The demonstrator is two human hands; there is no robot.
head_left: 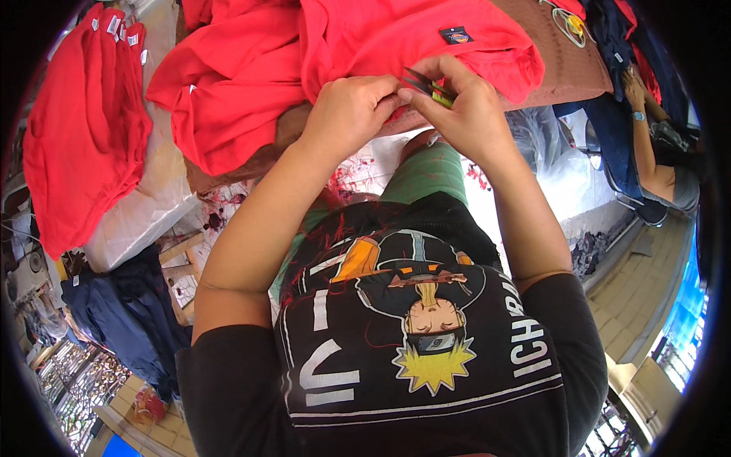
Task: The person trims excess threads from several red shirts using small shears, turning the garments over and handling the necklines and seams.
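A red garment [373, 38] with a small dark label lies over the near edge of the brown-covered table. At its near edge is my left hand [349, 113], thumb and fingers pinched together; a bit of red cloth shows just below the fingertips. Thread snips [440, 94] with dark blades and a yellow-green part sit in my right hand [470, 108], its fingers curled round them. The blades point left, toward the left fingertips. My two hands nearly meet. Whatever lies between the left fingertips is hidden.
More red garments [228, 99] are heaped beside it, and a red stack [87, 129] hangs over a plastic-wrapped surface at left. Dark blue garments [126, 312] lie lower left. Another person's arm [643, 137] shows at right. Thread scraps litter the floor.
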